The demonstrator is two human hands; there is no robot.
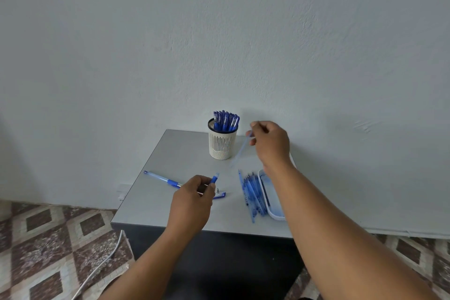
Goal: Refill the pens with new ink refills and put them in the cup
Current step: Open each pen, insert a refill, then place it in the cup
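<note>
Two bare forearms are showing in the head view, with no sleeve reaching as far as either wrist. The left hand [192, 198] is wearing no glove, ring, watch or band on the parts in sight. The right hand [270, 142] is likewise wearing nothing, and its long forearm is running uncovered all the way to the picture's lower right corner.
</note>
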